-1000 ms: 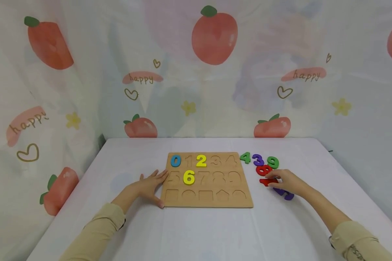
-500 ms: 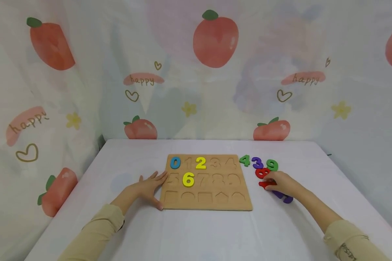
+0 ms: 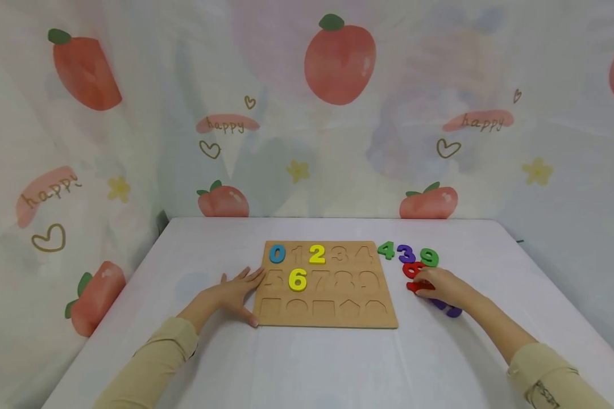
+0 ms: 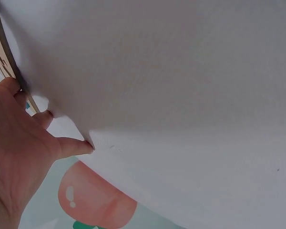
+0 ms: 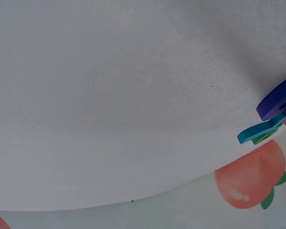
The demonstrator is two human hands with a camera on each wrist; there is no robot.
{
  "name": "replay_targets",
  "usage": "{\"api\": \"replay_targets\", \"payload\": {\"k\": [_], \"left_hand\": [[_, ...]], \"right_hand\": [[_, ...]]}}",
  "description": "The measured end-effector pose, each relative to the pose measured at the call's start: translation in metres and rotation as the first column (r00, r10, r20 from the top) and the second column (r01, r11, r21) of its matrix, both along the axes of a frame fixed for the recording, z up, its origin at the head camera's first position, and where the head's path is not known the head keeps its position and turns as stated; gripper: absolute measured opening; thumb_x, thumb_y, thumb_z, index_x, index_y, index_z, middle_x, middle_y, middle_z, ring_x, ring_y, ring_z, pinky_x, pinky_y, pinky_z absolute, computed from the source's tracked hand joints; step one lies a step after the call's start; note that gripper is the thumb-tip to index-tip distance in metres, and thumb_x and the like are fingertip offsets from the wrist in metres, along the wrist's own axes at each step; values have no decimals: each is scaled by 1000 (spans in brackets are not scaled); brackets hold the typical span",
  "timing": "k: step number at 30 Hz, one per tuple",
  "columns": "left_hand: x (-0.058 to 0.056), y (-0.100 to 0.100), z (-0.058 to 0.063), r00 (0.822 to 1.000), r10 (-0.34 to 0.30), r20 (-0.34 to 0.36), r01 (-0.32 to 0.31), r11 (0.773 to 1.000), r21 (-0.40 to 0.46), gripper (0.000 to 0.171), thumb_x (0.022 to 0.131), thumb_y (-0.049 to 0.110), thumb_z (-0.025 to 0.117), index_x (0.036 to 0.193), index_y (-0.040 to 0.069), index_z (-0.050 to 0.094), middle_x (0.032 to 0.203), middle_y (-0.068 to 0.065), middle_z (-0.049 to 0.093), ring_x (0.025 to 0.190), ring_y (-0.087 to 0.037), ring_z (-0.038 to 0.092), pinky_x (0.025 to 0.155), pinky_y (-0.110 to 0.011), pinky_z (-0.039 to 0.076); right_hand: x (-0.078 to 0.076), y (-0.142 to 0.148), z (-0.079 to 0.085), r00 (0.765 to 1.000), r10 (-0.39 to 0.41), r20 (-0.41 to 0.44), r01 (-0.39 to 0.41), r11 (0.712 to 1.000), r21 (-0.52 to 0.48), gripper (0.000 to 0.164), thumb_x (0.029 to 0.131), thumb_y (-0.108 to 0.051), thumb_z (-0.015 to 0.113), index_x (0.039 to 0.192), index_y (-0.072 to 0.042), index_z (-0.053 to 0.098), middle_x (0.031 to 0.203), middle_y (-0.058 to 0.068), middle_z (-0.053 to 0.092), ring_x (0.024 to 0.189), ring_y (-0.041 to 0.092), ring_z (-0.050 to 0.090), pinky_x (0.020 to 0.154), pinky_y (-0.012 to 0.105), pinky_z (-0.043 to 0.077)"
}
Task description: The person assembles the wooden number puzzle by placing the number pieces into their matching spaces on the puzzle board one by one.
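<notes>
A wooden number board (image 3: 307, 318) lies on the table, with a blue 0 (image 3: 277, 254), a yellow 2 (image 3: 317, 254) and a yellow 6 (image 3: 298, 280) in its recesses. My left hand (image 3: 235, 294) rests at the board's left edge, fingers spread and thumb at the near corner. Right of the board, my right hand (image 3: 447, 287) pinches a red number piece (image 3: 413, 287), mostly hidden by the fingers. Just beyond it lies a red 8 (image 3: 411, 269). A purple piece (image 3: 453, 312) shows from under the hand; in the right wrist view a blue piece (image 5: 260, 130) lies beside purple.
A green 4 (image 3: 386, 250), a purple 3 (image 3: 406, 254) and a green 9 (image 3: 429, 257) lie in a row past the board's right edge. Patterned cloth (image 3: 307, 142) with fruit prints stands behind the white table (image 3: 327, 369) and along its sides.
My right fingers have closed further over the red number piece, covering more of it. The left hand stays at the board's edge.
</notes>
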State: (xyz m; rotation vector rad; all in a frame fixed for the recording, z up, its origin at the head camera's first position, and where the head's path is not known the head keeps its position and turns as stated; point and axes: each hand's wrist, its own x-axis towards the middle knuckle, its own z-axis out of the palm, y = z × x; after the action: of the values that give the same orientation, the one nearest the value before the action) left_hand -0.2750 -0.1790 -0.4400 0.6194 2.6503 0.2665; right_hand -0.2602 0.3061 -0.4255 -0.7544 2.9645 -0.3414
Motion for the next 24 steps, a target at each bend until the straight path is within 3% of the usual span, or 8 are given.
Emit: {"api": "replay_targets", "payload": {"k": [9,16,24], "left_hand": [[1,0,2,1000,-7,-7,7,999,34,122,61,57,80,153,14,12,161,-3,6,147,-37,3,101,-77,6],[0,-1,2,1000,-2,-7,2,1000,23,122,61,58,80,153,15,11,161,-1,5,147,-35,1,103,-76,4],[1,1,4,1000,1,12,-2,1000,18,121,62,57,80,153,14,11,161,-2,4,147,-35,0,103,-76,4]], "right_hand": [[-1,-6,3,999,7,-34,-9,998,-59,15,81,-10,72,92,-1,68,87,6,68,80,18,62,73,36,56],[1,-16,8,999,-38,-5,38,996,-75,19,82,-12,72,95,0,65,79,0,63,71,11,54,65,27,54],[-1,-24,6,995,-32,-99,19,990,-137,21,80,-5,72,97,4,64,80,5,67,71,14,56,68,32,55]]}}
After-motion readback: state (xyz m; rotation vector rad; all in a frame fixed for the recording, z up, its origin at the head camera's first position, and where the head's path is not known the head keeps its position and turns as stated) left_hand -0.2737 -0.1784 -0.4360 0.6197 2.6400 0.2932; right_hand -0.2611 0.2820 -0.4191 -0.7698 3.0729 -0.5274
